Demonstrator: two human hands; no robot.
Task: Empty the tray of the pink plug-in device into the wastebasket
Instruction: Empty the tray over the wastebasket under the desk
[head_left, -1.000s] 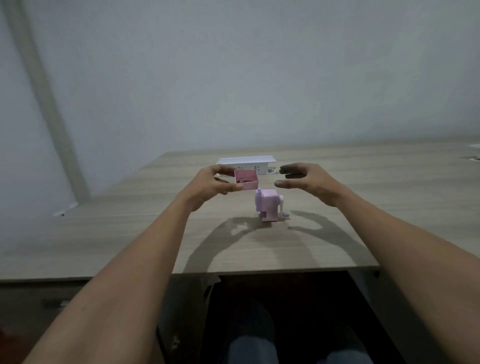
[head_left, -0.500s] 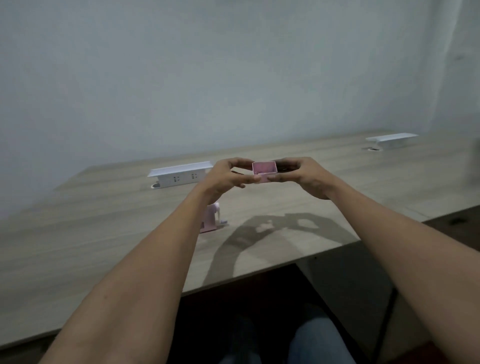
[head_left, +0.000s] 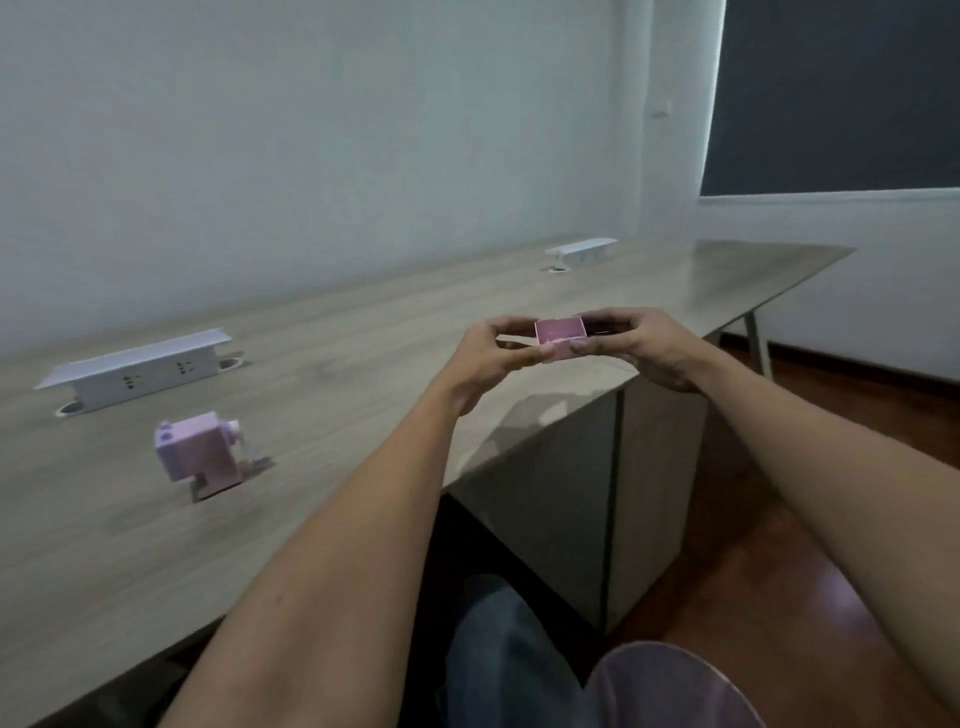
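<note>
hands are meeting in mid-air over the near edge of the table (head_left: 363, 332); the left hand (head_left: 488, 358) is pinching the left side of the small pink tray (head_left: 561, 338), thumb low on the near wall and fingers curling over the far side; the right hand (head_left: 639, 343) is gripping the tray's right side in the same manner, so both are closing on it and sharing the hold; the tray is sitting open side up, roughly level, and its inside is showing a darker pink, though what is lying in it is too blurred to make out; both bare forearms are reaching in from the bottom of the view and converging on it.

the pink plug-in device (head_left: 200, 457) is standing on the wooden table well to the left of the hands, apart from the tray, with a small knob sticking out of its right side; just behind it a white power strip (head_left: 135, 371) is lying along the table, and a second white power strip (head_left: 582, 249) is resting far down the table near the wall (head_left: 311, 130).

a cabinet panel (head_left: 550, 478) is hanging below the table under the hands; a dark window pane (head_left: 831, 93) is filling the upper right; reddish wooden floor (head_left: 779, 582) is showing at lower right, with the person's knee in blue cloth at the bottom.
</note>
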